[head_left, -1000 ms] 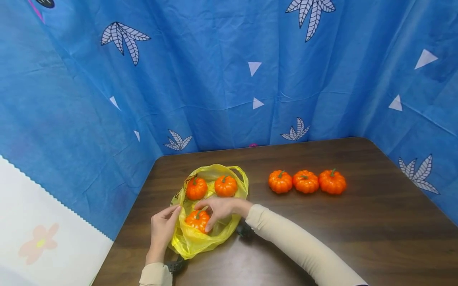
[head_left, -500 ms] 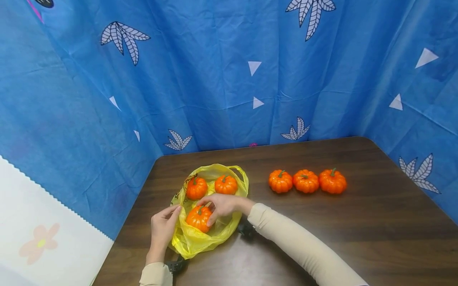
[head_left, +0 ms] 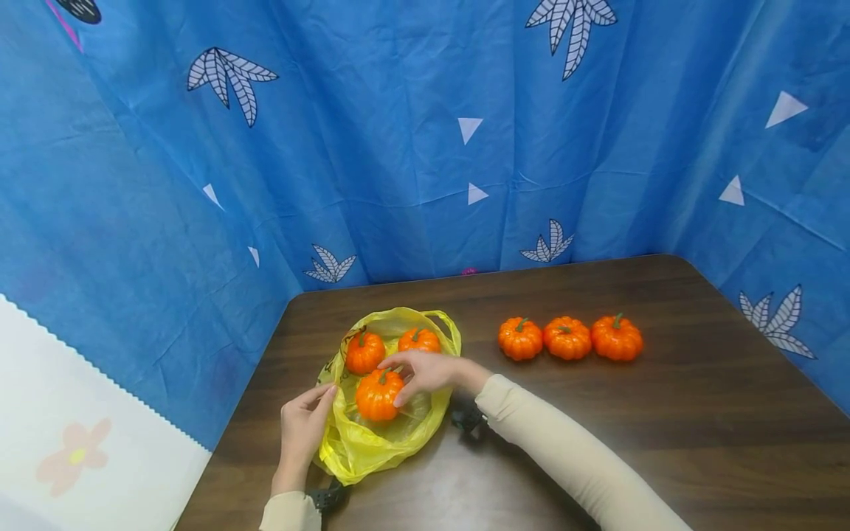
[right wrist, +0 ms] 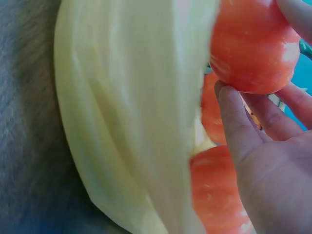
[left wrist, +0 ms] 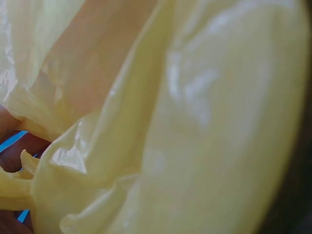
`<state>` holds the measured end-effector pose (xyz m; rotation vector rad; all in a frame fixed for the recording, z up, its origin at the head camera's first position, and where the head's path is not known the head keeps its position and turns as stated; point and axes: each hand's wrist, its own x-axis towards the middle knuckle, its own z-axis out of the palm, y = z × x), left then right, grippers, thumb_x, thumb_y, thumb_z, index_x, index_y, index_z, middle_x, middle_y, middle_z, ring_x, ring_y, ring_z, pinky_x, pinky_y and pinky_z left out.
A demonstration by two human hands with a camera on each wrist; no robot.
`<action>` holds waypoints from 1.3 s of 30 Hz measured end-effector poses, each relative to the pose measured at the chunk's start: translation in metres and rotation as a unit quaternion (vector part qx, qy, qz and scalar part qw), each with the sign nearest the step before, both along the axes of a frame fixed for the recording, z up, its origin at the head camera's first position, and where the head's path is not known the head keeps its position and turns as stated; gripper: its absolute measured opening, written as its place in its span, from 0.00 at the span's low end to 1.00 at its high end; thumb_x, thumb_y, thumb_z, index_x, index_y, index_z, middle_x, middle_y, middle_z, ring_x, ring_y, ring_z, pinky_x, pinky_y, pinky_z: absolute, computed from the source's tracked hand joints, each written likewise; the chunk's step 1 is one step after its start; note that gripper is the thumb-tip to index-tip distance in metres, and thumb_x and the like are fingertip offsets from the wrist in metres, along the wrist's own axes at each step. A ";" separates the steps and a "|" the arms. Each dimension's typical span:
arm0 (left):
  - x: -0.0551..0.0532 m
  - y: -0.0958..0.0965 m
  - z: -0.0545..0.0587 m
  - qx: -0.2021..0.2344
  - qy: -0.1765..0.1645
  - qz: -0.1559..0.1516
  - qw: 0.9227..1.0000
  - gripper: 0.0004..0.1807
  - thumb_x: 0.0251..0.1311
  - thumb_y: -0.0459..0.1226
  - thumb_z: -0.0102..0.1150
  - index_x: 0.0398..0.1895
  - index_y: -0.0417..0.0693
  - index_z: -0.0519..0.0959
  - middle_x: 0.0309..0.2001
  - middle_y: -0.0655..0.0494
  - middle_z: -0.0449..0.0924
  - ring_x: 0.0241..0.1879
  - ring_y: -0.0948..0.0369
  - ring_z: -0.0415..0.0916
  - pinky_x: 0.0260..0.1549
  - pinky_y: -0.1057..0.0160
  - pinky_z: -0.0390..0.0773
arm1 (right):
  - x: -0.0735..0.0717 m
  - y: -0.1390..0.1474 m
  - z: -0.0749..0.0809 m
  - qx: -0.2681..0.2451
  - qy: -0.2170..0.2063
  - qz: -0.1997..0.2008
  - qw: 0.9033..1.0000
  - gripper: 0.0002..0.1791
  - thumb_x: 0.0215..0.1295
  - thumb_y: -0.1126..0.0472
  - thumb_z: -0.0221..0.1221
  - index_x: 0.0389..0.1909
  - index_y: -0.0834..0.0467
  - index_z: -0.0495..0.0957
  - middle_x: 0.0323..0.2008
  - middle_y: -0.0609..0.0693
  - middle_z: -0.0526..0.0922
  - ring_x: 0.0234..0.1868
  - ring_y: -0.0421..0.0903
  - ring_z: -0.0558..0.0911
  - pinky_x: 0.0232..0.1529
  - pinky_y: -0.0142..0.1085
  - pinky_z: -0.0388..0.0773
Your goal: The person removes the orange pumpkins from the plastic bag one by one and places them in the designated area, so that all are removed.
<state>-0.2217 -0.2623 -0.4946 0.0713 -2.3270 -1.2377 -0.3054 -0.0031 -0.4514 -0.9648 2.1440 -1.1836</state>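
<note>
In the head view my right hand (head_left: 428, 370) grips a small orange pumpkin (head_left: 378, 398) with a green stem, thumb and fingers around its sides. This pumpkin is held over the opening of a yellow plastic bag (head_left: 358, 456). My left hand (head_left: 304, 428) pinches the bag's left rim between thumb and fingers. Inside the bag, farther back, sit a left pumpkin (head_left: 364, 354) and a right pumpkin (head_left: 418, 339), the latter partly covered by my right hand. The right wrist view shows the gripped pumpkin (right wrist: 256, 46) beside the bag wall (right wrist: 126, 107). Yellow plastic (left wrist: 219, 122) fills most of the left wrist view.
To the right of the bag, three more pumpkins stand in a row: a left one (head_left: 520, 339), a middle one (head_left: 567, 339) and a right one (head_left: 617, 339). The dark wooden table (head_left: 664, 442) meets a blue patterned curtain (head_left: 412, 147) at its back and sides.
My right hand has raised the gripped pumpkin from the near side of the bag and shifted it slightly rightward and away from me. My left hand stays at the bag's rim.
</note>
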 end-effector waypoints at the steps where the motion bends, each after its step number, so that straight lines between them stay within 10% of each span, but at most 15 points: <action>1: 0.000 0.000 0.000 0.000 0.000 0.000 1.000 0.07 0.61 0.34 0.68 0.39 0.39 0.89 0.38 0.44 0.89 0.33 0.78 0.78 0.35 0.84 0.74 | 0.000 0.002 0.001 -0.009 0.000 0.001 1.000 0.37 0.55 0.60 0.74 0.67 0.54 0.72 0.63 0.51 0.77 0.59 0.48 0.77 0.63 0.41 0.76; 21: 0.005 -0.001 0.001 -0.004 0.001 -0.002 1.000 0.07 0.62 0.34 0.67 0.40 0.39 0.89 0.39 0.43 0.89 0.34 0.78 0.78 0.35 0.84 0.74 | 0.018 0.047 0.022 -0.074 -0.008 -0.015 0.997 0.38 0.60 0.62 0.70 0.71 0.59 0.66 0.70 0.55 0.70 0.68 0.56 0.71 0.68 0.48 0.71; 39: 0.003 0.001 0.003 -0.012 -0.015 0.008 1.000 0.08 0.63 0.36 0.66 0.42 0.42 0.89 0.41 0.46 0.89 0.43 0.63 0.84 0.42 0.84 0.72 | 0.037 0.092 0.006 -0.125 -0.040 -0.057 0.990 0.37 0.60 0.58 0.70 0.69 0.58 0.68 0.69 0.58 0.71 0.68 0.56 0.71 0.67 0.52 0.72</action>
